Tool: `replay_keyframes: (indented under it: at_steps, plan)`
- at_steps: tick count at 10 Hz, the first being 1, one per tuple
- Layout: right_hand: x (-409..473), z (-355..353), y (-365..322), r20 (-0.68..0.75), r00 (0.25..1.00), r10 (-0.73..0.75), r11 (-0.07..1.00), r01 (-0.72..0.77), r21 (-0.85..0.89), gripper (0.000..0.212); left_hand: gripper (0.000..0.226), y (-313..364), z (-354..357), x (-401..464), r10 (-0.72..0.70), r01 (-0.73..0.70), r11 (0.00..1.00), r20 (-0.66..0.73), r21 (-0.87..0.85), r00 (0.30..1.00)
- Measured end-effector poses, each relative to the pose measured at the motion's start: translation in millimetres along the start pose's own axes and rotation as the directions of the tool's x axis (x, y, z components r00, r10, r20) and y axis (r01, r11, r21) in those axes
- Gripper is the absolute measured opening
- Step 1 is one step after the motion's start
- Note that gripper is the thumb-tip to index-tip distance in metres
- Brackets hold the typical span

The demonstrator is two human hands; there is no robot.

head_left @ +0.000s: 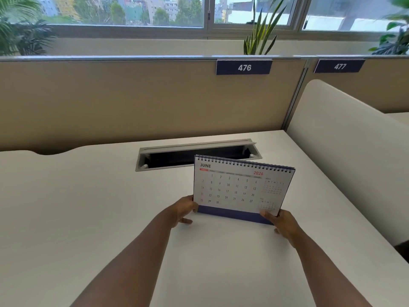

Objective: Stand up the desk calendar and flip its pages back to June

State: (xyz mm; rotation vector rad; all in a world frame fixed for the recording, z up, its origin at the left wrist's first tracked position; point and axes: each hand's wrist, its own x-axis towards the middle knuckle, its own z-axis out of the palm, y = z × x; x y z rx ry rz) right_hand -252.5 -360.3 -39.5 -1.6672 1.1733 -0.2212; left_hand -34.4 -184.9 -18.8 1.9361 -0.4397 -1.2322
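A spiral-bound desk calendar (236, 187) stands upright on the white desk (88, 207), right of centre. Its front page reads JUNE 2026, above a dark purple base strip. My left hand (184, 210) grips the calendar's lower left corner, thumb on the page edge. At the lower right corner my right hand (282, 223) holds the base, thumb resting on the page. The calendar's back side is hidden.
An open cable tray slot (194, 155) with a raised grey lid lies just behind the calendar. A beige partition (132, 96) labelled 476 closes the far side. A white rounded divider (354, 162) bounds the desk on the right.
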Motion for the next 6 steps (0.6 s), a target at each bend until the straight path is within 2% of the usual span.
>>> replay_keyframes:
  at_steps: [2, 4, 5, 6]
  plan:
    - [-8, 4, -3, -0.103, 0.995, -0.013, 0.999, 0.017, 0.041, 0.043, 0.050, 8, -3, -5, -0.002, 0.006, 0.998, -0.055, 0.061, 0.998]
    - [-16, -7, -16, -0.182, 0.979, -0.089, 0.994, 0.076, -0.075, 0.044, 0.049, 20, -12, -19, 0.060, -0.051, 0.997, -0.149, 0.063, 0.987]
    - [-24, -17, -35, -0.269, 0.954, -0.129, 0.987, 0.098, -0.125, 0.052, 0.047, 25, -17, -28, 0.133, -0.093, 0.985, -0.291, 0.146, 0.948]
    - [-39, -26, -52, -0.500, 0.849, -0.174, 0.982, 0.113, -0.151, 0.059, 0.051, 27, -25, -41, 0.234, -0.057, 0.938, -0.500, 0.343, 0.834]
